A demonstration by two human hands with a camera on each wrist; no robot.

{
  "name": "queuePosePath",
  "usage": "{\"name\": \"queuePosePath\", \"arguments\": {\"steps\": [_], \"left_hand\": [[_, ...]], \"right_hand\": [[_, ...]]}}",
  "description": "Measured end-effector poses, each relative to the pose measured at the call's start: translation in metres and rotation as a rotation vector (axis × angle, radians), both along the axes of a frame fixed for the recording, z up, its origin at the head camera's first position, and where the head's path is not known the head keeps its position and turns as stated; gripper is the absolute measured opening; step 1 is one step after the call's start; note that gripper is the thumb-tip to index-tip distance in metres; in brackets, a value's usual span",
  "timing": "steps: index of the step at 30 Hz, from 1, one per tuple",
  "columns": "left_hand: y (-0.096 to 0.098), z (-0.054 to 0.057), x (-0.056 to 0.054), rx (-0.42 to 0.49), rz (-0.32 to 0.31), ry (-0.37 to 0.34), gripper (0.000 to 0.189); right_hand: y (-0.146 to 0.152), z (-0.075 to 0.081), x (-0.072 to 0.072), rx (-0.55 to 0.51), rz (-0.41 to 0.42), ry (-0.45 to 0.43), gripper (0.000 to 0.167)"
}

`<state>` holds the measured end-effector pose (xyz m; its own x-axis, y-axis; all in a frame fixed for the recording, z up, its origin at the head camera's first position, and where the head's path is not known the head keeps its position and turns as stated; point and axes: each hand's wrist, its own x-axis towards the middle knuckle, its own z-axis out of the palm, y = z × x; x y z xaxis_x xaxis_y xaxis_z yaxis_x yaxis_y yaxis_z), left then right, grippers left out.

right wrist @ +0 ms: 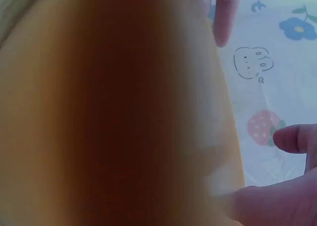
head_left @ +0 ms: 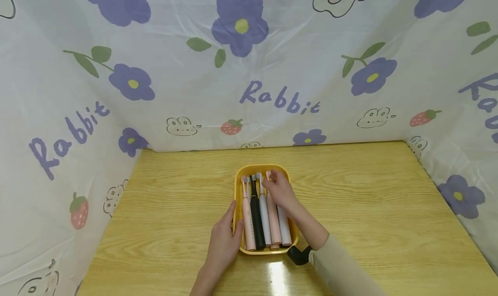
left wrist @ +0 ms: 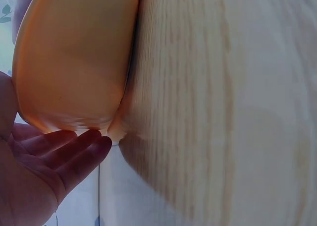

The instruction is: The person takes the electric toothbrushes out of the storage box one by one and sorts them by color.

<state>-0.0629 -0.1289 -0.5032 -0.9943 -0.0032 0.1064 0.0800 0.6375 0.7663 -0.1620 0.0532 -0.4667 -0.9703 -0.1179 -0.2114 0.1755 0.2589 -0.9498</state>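
A yellow tray (head_left: 268, 252) holds several electric toothbrushes, their heads toward the far end. From left to right lie a pink toothbrush (head_left: 248, 220), a black toothbrush (head_left: 256, 218), a white one (head_left: 264, 218), another pink toothbrush (head_left: 274, 220) and a pale one (head_left: 284, 227) at the right. My left hand (head_left: 225, 240) holds the tray's left side, thumb over the rim and fingers against the outer wall, which the left wrist view also shows. Over the brush heads at the far right hovers my right hand (head_left: 282, 192), its thumb and index finger apart.
The tray stands on a wood-grain table (head_left: 175, 192). A white curtain (head_left: 186, 88) with purple flowers encloses the back and both sides. A black strap-like piece (head_left: 298, 256) shows at the right wrist, close to the tray's near right corner.
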Motion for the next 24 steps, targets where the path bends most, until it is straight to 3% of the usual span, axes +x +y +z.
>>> {"name": "queuePosePath", "arguments": {"steps": [12,16,24], "left_hand": [[0.001,0.002,0.001,-0.003,-0.004,-0.008,0.057],[0.000,0.001,0.000,-0.016,-0.008,-0.013,0.057],[0.001,0.000,0.001,-0.023,0.000,-0.013,0.058]], "right_hand": [[-0.001,0.008,-0.010,-0.011,-0.003,-0.093,0.066],[-0.003,0.008,-0.010,-0.061,0.002,-0.100,0.067],[0.017,0.013,0.005,-0.151,0.194,-0.103,0.042]]}}
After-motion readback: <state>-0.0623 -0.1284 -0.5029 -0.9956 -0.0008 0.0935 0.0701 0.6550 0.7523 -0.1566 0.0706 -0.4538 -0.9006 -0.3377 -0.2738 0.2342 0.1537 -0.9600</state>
